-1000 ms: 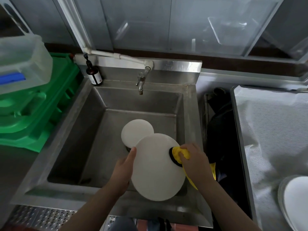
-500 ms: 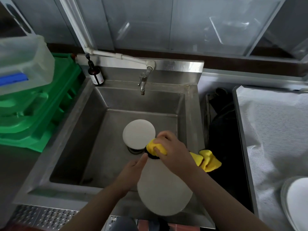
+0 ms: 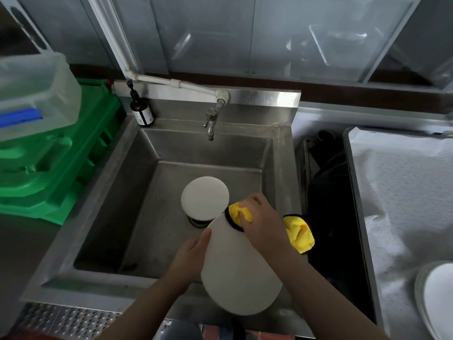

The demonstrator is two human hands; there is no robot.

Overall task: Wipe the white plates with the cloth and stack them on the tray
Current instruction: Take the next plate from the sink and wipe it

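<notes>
A white plate (image 3: pixel 241 271) is held tilted over the near right part of the steel sink (image 3: pixel 117 192), its lower rim reaching past the sink's near edge; the left hand (image 3: pixel 190 256) holds it at its left rim, thumb lying along the edge and the other fingers hidden behind the plate; the right hand (image 3: pixel 263 224) presses a yellow cloth (image 3: pixel 241 213) with a dark border onto the plate's far rim, fingers curled round the bunched fabric; the rest of the cloth hangs out to the right of the wrist, over the sink's right edge. A second white plate (image 3: pixel 204 197) lies in the basin just beyond the held one, over the drain; a tap (image 3: pixel 210 121) stands at the sink's far edge, and a brown pump bottle (image 3: pixel 141 109) at its far left corner. To the right, a tray (image 3: pixel 392 192) lined with white sheet carries stacked white plates (image 3: pixel 438 298) at its near right corner. Green crates (image 3: pixel 54 158) sit left of the sink, with a clear plastic tub (image 3: pixel 34 94) on top.
</notes>
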